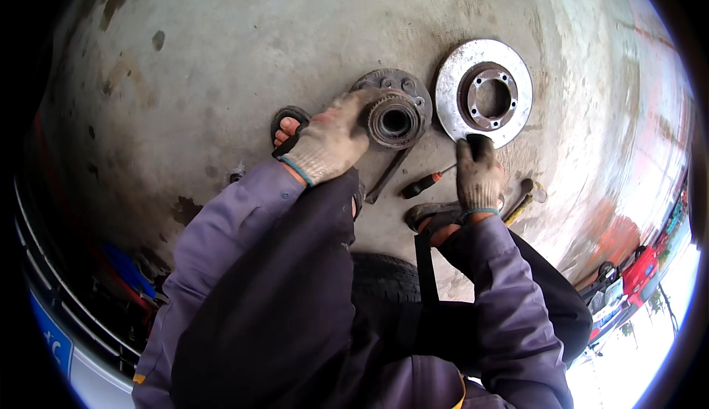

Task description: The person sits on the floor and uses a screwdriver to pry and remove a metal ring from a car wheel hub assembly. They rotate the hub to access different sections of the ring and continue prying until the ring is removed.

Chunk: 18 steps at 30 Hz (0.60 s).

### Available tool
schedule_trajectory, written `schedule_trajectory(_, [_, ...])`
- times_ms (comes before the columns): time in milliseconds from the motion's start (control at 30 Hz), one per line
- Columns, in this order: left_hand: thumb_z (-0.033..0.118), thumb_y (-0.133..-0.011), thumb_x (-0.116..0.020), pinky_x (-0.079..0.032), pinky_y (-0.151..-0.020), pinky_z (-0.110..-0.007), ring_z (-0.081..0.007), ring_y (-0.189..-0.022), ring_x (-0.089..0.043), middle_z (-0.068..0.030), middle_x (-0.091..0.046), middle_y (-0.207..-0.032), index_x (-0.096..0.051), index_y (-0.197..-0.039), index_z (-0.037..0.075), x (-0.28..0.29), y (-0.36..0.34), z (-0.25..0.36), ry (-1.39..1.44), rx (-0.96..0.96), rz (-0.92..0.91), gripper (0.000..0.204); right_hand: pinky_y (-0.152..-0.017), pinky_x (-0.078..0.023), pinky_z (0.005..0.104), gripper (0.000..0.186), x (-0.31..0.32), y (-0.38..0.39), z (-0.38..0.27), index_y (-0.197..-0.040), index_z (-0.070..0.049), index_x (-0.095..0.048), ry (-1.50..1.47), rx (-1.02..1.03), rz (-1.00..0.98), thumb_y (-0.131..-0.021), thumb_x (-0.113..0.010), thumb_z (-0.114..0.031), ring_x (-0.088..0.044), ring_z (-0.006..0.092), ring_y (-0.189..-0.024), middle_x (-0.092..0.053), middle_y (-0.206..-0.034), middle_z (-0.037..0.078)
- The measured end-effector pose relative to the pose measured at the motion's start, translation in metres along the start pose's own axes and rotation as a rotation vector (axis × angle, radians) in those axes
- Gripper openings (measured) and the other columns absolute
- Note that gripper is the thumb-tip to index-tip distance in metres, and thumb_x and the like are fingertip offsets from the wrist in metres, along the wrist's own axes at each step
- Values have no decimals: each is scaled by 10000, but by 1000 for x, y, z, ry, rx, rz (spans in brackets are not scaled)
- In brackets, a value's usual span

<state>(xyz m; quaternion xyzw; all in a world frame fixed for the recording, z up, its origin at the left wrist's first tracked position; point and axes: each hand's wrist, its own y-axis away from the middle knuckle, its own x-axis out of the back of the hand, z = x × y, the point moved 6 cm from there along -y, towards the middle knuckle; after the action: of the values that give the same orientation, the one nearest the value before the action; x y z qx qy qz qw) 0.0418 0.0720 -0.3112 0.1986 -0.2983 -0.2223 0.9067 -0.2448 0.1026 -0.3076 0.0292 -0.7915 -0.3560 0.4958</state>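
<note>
My left hand (332, 137), in a soiled knitted work glove, has its fingers curled against the left side of a dark wheel hub (419, 106). The hub sits on the concrete with its round bore facing up and bolt holes in its flange. To the right lies a shiny brake disc (453, 84) with a rusty centre and a ring of holes. At its near edge my right hand (480, 174), gloved too, grips the rim with dark-stained fingers; the fingertips are partly hidden.
Between my feet lie a screwdriver (422, 185) with a black and orange handle and a flat dark bar (388, 176). A hammer (523, 200) with a yellowish handle rests right of my right foot. Beneath me is a tyre (384, 276). A car front (66, 313) stands at lower left.
</note>
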Motion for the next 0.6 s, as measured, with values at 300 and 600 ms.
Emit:
schedule_trajectory(300, [117, -944, -554, -498, -1081, -420, -383, -1280, -623, -218, -663, -1353, -582, -1419, 69, 4, 13, -24, 202, 102, 152, 478, -900, -566, 475, 460, -19, 11, -83, -1207, -55, -672, 52, 380, -103, -961, -711, -443, -725, 395, -1038, -746, -1119, 205])
schedule_trajectory(600, [228, -1016, -558, -525, -1012, -415, -369, -1191, -672, -201, -717, -1239, -645, -1327, 55, 6, 5, -36, 269, 140, 146, 366, -893, -575, 417, 310, 14, -10, -70, -1213, -53, -702, -190, 246, -2, -1016, -632, -282, -752, 350, -1003, -761, -1085, 198])
